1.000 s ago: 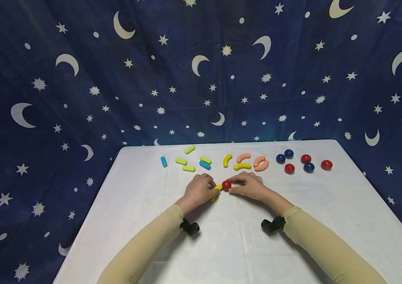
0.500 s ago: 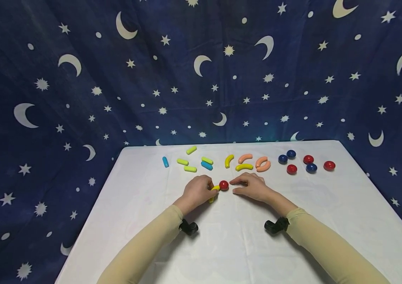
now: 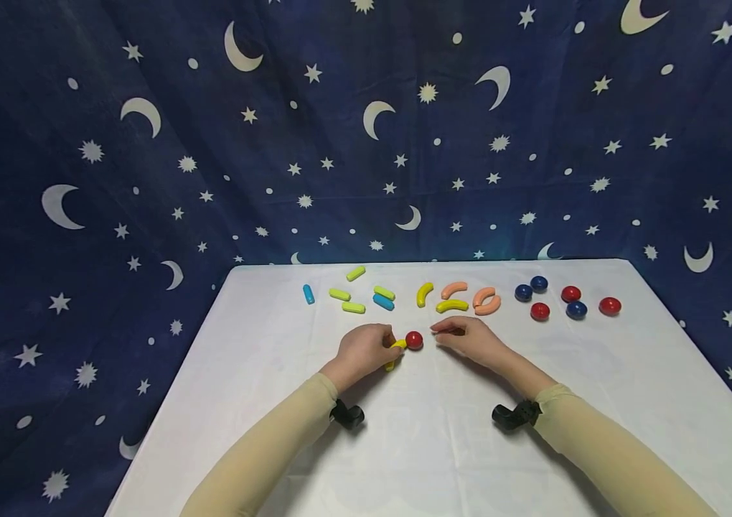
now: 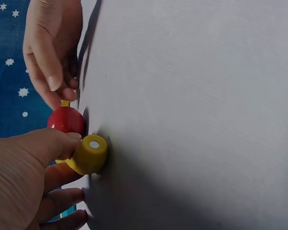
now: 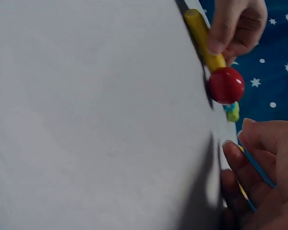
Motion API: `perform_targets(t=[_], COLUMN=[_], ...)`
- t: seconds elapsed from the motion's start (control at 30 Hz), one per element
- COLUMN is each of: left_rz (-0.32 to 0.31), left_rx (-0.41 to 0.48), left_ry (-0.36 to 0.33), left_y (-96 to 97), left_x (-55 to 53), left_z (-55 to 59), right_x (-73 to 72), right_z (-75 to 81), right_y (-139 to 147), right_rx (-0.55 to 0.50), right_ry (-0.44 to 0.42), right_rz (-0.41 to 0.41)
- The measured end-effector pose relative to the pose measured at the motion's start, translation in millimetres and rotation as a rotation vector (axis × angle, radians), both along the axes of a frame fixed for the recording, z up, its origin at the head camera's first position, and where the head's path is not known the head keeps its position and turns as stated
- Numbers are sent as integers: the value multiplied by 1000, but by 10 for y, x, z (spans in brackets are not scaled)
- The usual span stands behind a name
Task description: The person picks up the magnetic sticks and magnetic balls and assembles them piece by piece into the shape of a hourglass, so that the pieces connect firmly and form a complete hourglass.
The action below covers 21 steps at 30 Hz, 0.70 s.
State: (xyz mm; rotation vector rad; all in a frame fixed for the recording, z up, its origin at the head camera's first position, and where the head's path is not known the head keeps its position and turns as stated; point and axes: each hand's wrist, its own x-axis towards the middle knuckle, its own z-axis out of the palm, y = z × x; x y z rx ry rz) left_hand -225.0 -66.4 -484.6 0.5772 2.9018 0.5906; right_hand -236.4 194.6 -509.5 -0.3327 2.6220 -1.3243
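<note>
My left hand (image 3: 363,353) pinches a curved yellow stick (image 5: 198,29) between thumb and fingers, low over the white table. In the left wrist view, the near end of the stick shows a small silvery disc (image 4: 94,144). A glossy red ball (image 3: 414,340) sits against the stick's other end, at the table. To the right of the ball is my right hand (image 3: 474,340), apart from it and holding nothing. Its thumb and fingers are loosely bent, with a gap between their tips, in the right wrist view.
Along the back of the white table (image 3: 443,445) lie several short green sticks (image 3: 353,307), two blue sticks (image 3: 308,294), two curved yellow sticks (image 3: 452,306) and three curved orange sticks (image 3: 453,290). Farther right are three blue balls (image 3: 576,309) and three red balls (image 3: 610,306).
The fingers of my right hand have let go of the red ball and drawn away to the right. My left hand keeps its pinch on the yellow stick, and the head view has shifted slightly.
</note>
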Motion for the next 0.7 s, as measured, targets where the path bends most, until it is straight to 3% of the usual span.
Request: perform_targets(t=[0.1,0.33,0.7], left_rz=[1,-4,-15], left_rx=[-6,-5,7], left_ry=[8,0,-41], left_y=[-2,-24,-16], left_x=[2,-1,-12], left_z=[-3,6,20], right_x=[-11,-118,-270], right_z=[85,304,372], right_y=[61,245,405], right_rx=[-46,25,113], right_ry=[32,126,134], right_rz=[-20,-62,-113])
